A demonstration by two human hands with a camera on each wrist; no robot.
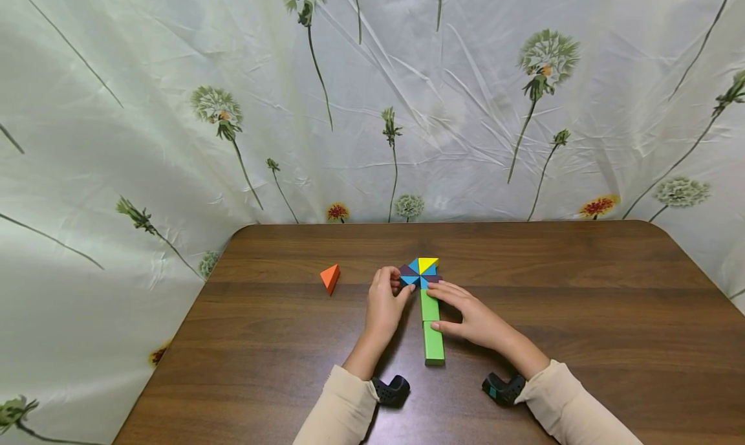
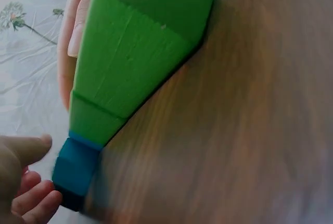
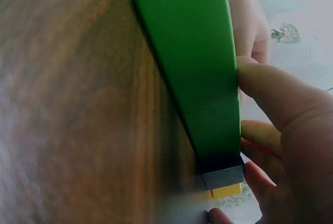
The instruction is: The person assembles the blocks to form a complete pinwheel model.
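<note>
In the head view several triangular blocks, blue, dark purple and a yellow triangular block [image 1: 428, 264], form a pinwheel. Below it, an upper green block [image 1: 430, 306] and a lower green block [image 1: 433, 343] stand end to end in a line. My left hand [image 1: 382, 306] is at the pinwheel's left side, fingertips by the dark and blue triangles and thumb near the lower blue one. With fingers extended, my right hand [image 1: 474, 315] lies along the right side; its thumb touches the lower green block, its fingertips the upper end near the dark block [image 3: 223, 176].
An orange triangular block [image 1: 330, 279] lies apart, left of the left hand. The brown wooden table [image 1: 244, 341] ends at the back against a hanging cloth [image 1: 454, 141] with a dandelion print. Black straps with devices [image 1: 392, 391] sit on both wrists.
</note>
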